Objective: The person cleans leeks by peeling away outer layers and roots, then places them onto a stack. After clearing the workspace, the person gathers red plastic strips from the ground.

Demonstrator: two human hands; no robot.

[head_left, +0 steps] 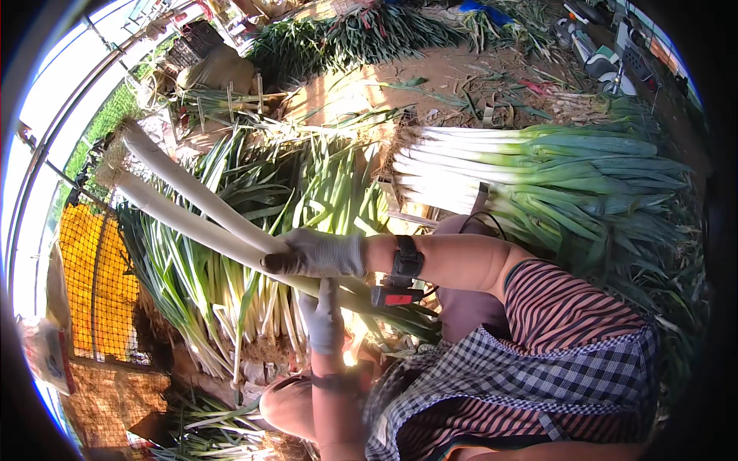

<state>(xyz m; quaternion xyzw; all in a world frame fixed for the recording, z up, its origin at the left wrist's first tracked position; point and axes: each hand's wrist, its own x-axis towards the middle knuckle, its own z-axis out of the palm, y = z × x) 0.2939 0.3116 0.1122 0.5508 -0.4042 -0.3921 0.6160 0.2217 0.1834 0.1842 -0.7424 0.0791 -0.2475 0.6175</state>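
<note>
Two long green onions (192, 223) slant across the left middle, their thick white stalks spread apart and bushy roots pointing to the upper left. My right hand (307, 253), in a grey glove with dark fingertips, is closed around both stalks near where they turn green. Just below it, my left hand (323, 315), also gloved, lays a finger across the green part; its thumb is beside it and the other fingers are hidden. The green leaves trail past my wrists toward my lap. Beneath the held onions lies a heap of untrimmed green onions (254, 315).
To the right lies a neat stack of white-stalked green onions (461, 161). Another leafy pile (354, 38) stands at the back. Yellow netting (92, 276) and a curved metal frame (54, 92) border the left. A scooter-like vehicle (607, 61) is at the far right. Loose leaves litter the soil.
</note>
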